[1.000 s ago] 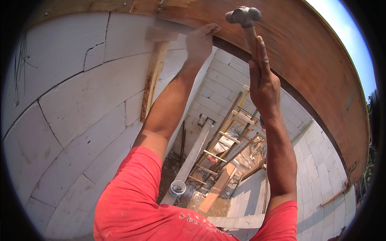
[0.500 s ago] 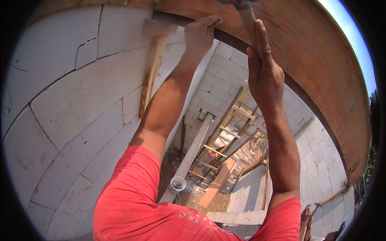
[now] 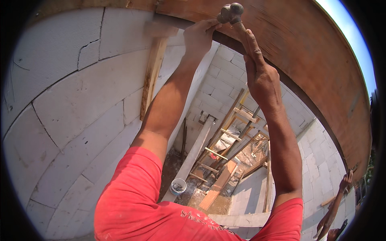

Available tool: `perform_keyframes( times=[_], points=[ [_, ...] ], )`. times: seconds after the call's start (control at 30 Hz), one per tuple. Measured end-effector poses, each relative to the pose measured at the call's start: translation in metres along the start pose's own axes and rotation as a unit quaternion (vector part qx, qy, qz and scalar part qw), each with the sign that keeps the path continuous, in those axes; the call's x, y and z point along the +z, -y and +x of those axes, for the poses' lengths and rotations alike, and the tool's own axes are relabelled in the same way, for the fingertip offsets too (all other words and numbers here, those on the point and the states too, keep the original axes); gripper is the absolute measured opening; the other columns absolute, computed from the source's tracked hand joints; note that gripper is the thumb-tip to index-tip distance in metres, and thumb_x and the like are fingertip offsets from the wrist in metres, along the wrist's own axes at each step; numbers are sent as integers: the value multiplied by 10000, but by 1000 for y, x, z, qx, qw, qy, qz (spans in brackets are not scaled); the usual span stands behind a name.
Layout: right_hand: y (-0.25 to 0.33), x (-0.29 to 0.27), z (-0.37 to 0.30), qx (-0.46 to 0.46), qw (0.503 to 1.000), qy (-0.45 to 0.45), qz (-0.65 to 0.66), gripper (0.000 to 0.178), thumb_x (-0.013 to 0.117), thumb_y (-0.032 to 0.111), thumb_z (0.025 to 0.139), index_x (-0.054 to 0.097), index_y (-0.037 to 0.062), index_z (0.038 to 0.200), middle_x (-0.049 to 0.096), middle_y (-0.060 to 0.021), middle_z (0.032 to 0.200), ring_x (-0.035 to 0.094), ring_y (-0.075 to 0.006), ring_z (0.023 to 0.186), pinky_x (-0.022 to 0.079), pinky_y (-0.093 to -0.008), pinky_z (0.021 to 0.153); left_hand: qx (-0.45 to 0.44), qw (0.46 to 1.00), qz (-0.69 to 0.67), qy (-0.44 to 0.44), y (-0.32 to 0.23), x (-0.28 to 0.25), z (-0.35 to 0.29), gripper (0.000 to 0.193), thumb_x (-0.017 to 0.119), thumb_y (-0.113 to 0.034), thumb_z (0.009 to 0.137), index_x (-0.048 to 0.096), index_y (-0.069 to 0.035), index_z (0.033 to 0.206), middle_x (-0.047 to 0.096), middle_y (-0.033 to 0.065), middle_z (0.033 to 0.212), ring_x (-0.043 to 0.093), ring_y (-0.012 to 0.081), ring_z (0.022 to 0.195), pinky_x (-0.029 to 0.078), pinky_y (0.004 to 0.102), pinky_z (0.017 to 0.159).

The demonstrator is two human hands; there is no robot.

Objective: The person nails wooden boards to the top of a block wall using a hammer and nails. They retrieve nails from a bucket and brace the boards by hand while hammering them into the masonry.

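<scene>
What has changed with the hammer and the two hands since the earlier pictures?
The hammer in the right hand went up to the frame's top edge half a second ago and is now lower again, head near the left hand's fingertips. The left hand stays pressed at the brown board's lower edge. The wooden slat and block wall are unchanged.

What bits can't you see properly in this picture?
- Head view: whatever the left hand pinches against the brown board is hidden by its fingers.
- Most of the hammer handle is covered by the right hand.
- What's inside the small bucket far below is too small to tell.
- Another person's arm at the lower right is cut off by the picture's rim.
</scene>
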State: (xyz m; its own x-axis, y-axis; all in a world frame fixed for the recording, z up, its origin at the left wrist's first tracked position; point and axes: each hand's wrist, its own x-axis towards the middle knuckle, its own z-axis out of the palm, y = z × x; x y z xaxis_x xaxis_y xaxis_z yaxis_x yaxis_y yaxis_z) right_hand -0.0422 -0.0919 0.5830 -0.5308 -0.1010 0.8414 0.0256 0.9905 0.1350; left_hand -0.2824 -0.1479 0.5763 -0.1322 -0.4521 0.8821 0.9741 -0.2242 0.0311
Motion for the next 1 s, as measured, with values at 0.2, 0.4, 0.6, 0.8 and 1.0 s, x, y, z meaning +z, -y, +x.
perform_keyframes(
  times=[0.2,0.4,0.6,0.8,1.0],
  points=[
    [9,1,-3,-125,980,-149,36,690,592,128,1047,280,306,1636,736,-176,1154,749,-265,752,605,-407,643,-361,915,-111,-144,2,-19,-22,536,855,-475,846,658,4,985,464,-56,552,436,81,492,382,265,467],
    [10,17,-6,-159,971,-177,-21,700,589,116,1050,258,279,1645,759,-144,1063,743,-255,714,595,-404,609,-638,676,-369,9,-1,-22,-7,835,785,-867,617,534,-109,863,271,-79,595,202,64,487,173,249,450],
    [8,8,7,-1,998,-52,-32,727,593,128,1046,234,344,1640,752,-126,867,732,-275,666,606,-410,566,-638,656,-403,-5,7,-12,-4,767,782,-839,654,514,-139,819,327,-31,622,215,87,482,183,250,450],
    [-3,32,-5,-80,987,-127,-48,693,588,161,1055,253,341,1635,691,-126,771,682,-268,605,554,-434,543,-607,666,-434,9,10,-6,-8,786,776,-862,633,503,-141,788,305,-54,604,217,90,473,180,252,454],
    [28,10,-7,-96,977,-181,52,676,574,158,1062,265,349,1632,696,-113,776,657,-216,582,554,-415,536,-610,684,-398,12,10,-12,-9,773,757,-883,633,483,-165,718,293,-66,603,207,80,480,175,252,454]
  ],
)
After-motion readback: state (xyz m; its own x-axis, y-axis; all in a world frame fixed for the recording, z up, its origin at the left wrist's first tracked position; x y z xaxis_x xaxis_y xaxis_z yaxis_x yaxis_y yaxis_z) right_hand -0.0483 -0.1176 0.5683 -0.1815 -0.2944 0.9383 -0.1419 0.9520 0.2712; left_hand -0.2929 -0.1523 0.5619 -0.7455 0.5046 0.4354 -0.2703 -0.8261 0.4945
